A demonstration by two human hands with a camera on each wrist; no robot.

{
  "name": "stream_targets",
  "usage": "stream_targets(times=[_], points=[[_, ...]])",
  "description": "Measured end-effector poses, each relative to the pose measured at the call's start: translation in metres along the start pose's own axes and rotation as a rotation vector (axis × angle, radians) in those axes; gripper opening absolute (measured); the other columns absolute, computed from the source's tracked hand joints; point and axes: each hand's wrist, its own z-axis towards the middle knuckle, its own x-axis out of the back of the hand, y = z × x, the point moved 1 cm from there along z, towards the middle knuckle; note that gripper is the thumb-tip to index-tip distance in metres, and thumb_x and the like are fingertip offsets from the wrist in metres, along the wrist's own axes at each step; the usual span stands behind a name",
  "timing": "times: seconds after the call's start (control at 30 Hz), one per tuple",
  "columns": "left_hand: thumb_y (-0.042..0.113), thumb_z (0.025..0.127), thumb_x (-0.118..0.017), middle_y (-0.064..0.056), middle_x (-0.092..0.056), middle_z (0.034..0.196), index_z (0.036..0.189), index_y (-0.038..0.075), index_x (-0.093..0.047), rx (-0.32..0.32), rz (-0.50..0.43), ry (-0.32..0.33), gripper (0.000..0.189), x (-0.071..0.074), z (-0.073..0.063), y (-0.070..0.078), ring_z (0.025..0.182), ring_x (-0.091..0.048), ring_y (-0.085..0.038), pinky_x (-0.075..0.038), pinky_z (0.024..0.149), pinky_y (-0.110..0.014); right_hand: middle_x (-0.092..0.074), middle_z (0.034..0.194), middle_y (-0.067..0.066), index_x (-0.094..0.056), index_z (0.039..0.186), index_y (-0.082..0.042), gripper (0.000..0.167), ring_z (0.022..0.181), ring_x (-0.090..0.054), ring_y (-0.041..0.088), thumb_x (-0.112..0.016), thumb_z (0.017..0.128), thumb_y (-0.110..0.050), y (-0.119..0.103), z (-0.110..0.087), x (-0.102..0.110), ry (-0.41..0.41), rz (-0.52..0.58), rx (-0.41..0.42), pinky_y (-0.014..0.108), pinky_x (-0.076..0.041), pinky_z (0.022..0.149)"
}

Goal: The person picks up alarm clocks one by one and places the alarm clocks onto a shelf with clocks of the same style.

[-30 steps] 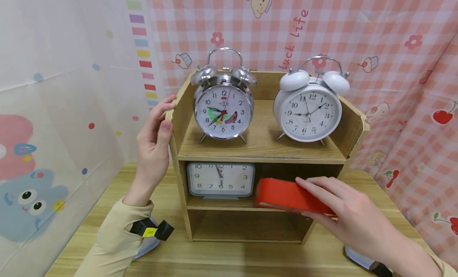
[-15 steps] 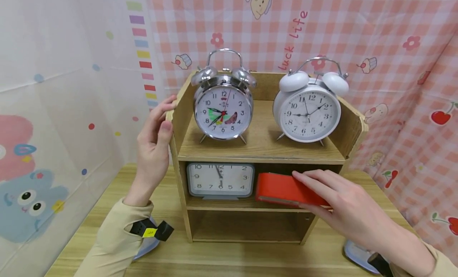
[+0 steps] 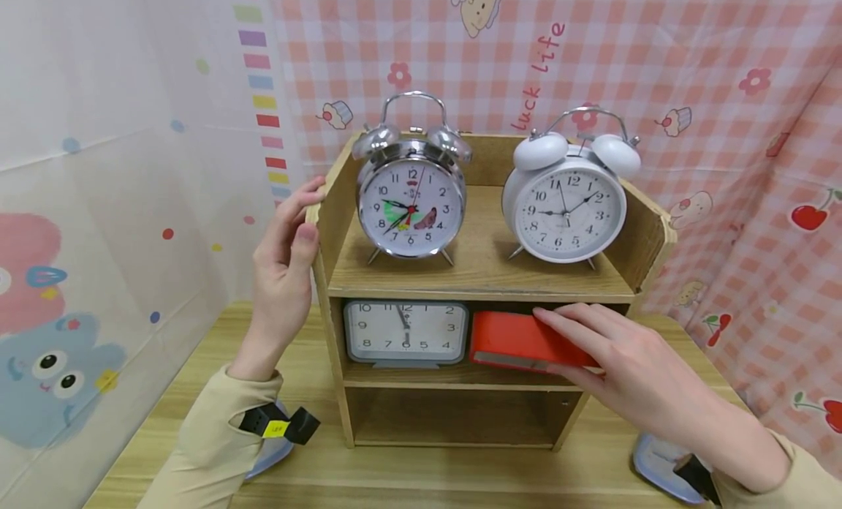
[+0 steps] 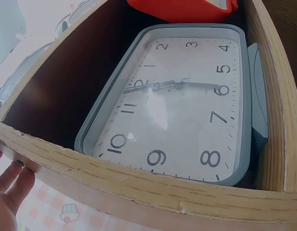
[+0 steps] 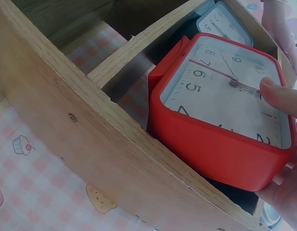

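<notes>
My right hand (image 3: 638, 370) grips a red alarm clock (image 3: 520, 337), thumb on its dial in the right wrist view. The clock (image 5: 216, 115) is tilted at the mouth of the middle shelf's right half, its face mostly hidden in the head view. Left of it, a grey-blue rectangular clock (image 3: 406, 332) stands upright on that shelf. My left hand (image 3: 283, 275) rests against the outer left side of the wooden shelf unit (image 3: 487, 293); its fingers (image 4: 16, 185) touch the panel.
On the top shelf stand a silver twin-bell alarm clock (image 3: 411, 202) and a white twin-bell one (image 3: 566, 209). Below is the bottom compartment (image 3: 454, 417). Blue-rimmed objects (image 3: 664, 469) lie on the table by both wrists. Patterned curtains (image 3: 743, 48) hang behind.
My right hand has moved the red clock up and slightly left, deeper into the middle shelf's opening beside the grey-blue clock. The left hand has stayed on the side panel.
</notes>
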Motion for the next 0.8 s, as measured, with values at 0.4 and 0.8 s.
stream_targets(times=[0.4,0.8], points=[[0.047,0.109,-0.050,-0.021,-0.051,0.159,0.139,-0.008,-0.053,0.002,0.013,-0.004,0.063,0.000,0.000,0.001,0.144,-0.055,-0.015,-0.045,0.115,-0.025,-0.073,0.115,0.002,-0.070,0.133,-0.012,0.063,0.094,-0.073,0.019,-0.032,0.109,-0.056,0.007,-0.002,-0.007,-0.021,0.018,0.021,0.038,-0.058,0.077],[0.047,0.110,-0.050,-0.019,-0.052,0.159,0.139,-0.008,-0.053,-0.008,0.018,-0.004,0.062,0.001,0.000,0.001,0.144,-0.055,-0.015,-0.045,0.116,-0.025,-0.074,0.114,0.002,-0.070,0.133,-0.014,0.064,0.093,-0.074,0.021,-0.029,0.109,-0.057,0.013,-0.006,-0.013,-0.026,0.013,0.025,0.041,-0.059,0.077]])
